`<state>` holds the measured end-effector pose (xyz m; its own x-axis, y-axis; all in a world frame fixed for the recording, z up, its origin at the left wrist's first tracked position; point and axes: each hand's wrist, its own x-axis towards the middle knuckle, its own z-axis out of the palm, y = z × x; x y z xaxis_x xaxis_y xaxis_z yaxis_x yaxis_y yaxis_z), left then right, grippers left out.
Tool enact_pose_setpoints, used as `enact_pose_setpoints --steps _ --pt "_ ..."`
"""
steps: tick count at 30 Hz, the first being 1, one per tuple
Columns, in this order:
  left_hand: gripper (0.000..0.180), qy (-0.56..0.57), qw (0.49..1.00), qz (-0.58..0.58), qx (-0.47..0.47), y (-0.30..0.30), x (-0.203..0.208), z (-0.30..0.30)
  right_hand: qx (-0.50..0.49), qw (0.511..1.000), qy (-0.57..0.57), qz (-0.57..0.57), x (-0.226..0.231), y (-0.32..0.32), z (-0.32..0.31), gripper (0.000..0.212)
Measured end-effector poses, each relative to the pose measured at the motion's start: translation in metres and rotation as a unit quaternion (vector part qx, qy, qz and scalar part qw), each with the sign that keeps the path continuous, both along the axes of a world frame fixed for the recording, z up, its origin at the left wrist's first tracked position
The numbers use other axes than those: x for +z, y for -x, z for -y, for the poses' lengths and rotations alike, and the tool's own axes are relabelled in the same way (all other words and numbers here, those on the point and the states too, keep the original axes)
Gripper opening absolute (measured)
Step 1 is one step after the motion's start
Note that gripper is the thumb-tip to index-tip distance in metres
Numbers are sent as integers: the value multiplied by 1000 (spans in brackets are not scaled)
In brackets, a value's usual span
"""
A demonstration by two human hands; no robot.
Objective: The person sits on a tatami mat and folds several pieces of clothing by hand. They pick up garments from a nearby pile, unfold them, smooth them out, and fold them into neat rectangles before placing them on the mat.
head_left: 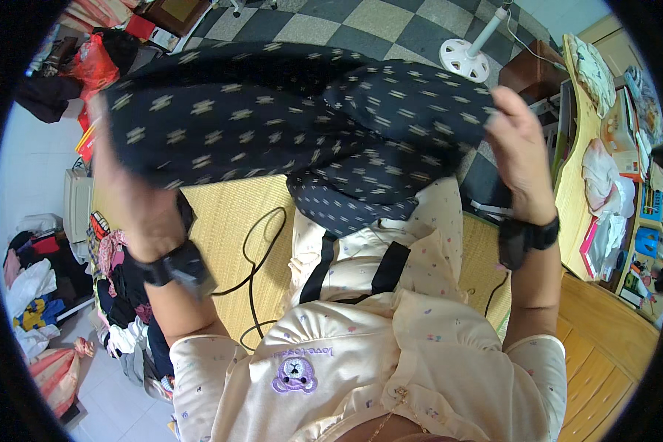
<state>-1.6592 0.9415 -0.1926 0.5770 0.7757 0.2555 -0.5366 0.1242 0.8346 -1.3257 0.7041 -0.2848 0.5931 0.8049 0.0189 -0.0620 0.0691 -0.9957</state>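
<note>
Clock centred on the person's chest. Dark patterned cloth [243,136], raised at 12 o'clock, spans both arms: the left hand's [129,180] blurred fingers and the right hand's [521,140] fingers hold its side edges. Checkered floor [309,28] extends beyond. Straw mat [214,221], at 11, crossed by black cable [252,274]. Limits to movement: clothes heap [125,302] at 9; white stand base [453,57] at 1; laden desk [569,199] at 2.
</note>
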Motion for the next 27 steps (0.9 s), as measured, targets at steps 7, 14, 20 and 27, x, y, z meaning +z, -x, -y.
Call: enact_pose_setpoints --steps 7,14,20,27 --pt "31 -1 894 -371 251 116 -90 -41 -131 990 48 -36 -30 -7 117 39" --pt "22 -230 767 -580 148 62 -194 4 208 898 321 219 -125 -23 101 32" --pt "38 -523 711 -471 -14 -61 -183 72 21 890 236 390 -81 -10 58 21" --pt "23 -502 667 -543 -86 -70 -198 68 162 802 280 502 -85 45 31 26"
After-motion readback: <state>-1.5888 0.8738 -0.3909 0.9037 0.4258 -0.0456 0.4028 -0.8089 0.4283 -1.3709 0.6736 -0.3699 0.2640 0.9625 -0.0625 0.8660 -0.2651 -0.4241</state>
